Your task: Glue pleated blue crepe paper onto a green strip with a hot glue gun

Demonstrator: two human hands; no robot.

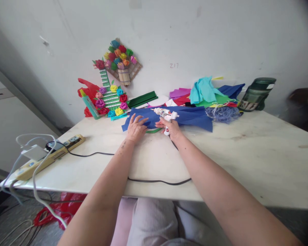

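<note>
A white hot glue gun [166, 114] is in my right hand [173, 128], its nozzle pointing left over a sheet of dark blue paper [192, 118]. My left hand [137, 128] rests on the left part of that sheet, fingers spread and holding nothing. Between my hands, the curved edge of a green piece [154, 130] shows from under the blue sheet; the rest of it is hidden. The gun's black cord [159, 181] runs down behind my right forearm and across the table.
Left on the table [246, 153] lies a power strip [51, 157] with plugs and cables. Behind stand a glue bottle [89, 104] and a flower-decorated green stand [110, 97]. Rightward are coloured paper sheets [202, 90], bluish shredded strands [223, 114] and a dark green bottle [256, 94].
</note>
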